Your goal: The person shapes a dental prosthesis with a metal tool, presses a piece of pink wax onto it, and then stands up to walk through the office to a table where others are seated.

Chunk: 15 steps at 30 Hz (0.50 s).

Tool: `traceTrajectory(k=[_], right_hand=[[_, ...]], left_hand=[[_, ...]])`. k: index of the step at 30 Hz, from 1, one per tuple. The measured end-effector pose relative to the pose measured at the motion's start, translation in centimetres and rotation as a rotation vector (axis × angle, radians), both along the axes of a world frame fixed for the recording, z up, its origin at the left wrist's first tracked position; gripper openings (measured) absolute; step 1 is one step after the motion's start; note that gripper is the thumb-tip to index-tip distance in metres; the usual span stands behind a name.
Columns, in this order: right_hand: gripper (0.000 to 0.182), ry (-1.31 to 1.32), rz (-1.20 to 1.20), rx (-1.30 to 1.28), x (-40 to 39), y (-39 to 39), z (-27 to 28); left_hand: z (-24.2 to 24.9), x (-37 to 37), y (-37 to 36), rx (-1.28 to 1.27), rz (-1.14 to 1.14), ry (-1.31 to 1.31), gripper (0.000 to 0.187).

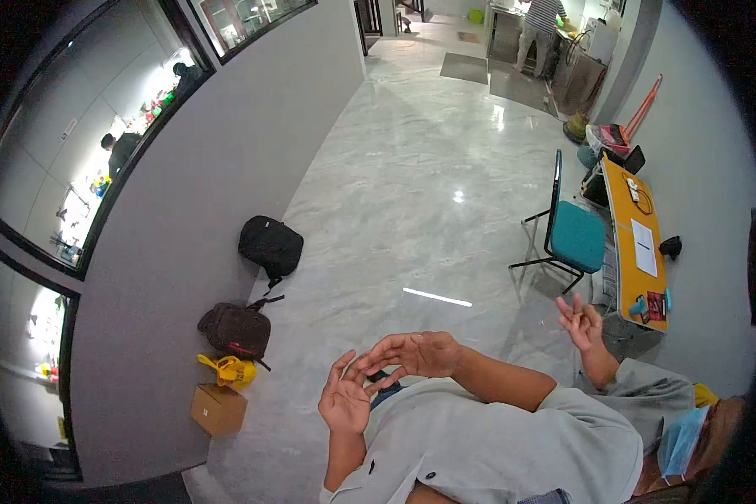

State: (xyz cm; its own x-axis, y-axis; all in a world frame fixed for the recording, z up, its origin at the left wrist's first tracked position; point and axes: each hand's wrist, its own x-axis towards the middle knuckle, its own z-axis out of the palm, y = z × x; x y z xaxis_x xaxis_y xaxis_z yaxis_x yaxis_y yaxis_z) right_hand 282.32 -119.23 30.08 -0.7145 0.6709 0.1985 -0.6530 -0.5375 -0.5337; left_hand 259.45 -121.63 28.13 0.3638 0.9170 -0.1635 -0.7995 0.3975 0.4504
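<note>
My left hand (pixel 345 403) is raised at the lower middle of the head view, palm showing and fingers apart. Reaching across from the right, my right hand (pixel 416 353) has its fingers stretched out and slightly curved. Its fingertips overlap the fingers of my left hand in this view. Neither hand shows anything held. Below them is the light grey shirt (pixel 487 445) with dark buttons. To the right, another person's hand (pixel 583 328) is lifted with its fingers parted, and a blue face mask (pixel 679 443) is at that person's head.
Two dark backpacks (pixel 270 247), a yellow bag (pixel 228 370) and a cardboard box (pixel 218 410) lie along the left wall. At right stand a teal chair (pixel 576 238) and a yellow table (pixel 627 214) with papers. A person (pixel 540 34) stands at a far counter.
</note>
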Motion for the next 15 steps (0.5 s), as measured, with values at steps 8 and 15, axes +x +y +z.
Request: traceTrajectory(k=[8,15], right_hand=[[0.077,0.0,0.001,-0.02,-0.4,-0.1,-0.3],[0.072,0.053,0.004,-0.01,-0.3,-0.3,-1.0]], left_hand=[[-0.1,-0.3,-0.2,-0.018,0.009,-0.079,0.059],[-0.6,-0.4,-0.4,0.068,-0.036,-0.048,0.057]])
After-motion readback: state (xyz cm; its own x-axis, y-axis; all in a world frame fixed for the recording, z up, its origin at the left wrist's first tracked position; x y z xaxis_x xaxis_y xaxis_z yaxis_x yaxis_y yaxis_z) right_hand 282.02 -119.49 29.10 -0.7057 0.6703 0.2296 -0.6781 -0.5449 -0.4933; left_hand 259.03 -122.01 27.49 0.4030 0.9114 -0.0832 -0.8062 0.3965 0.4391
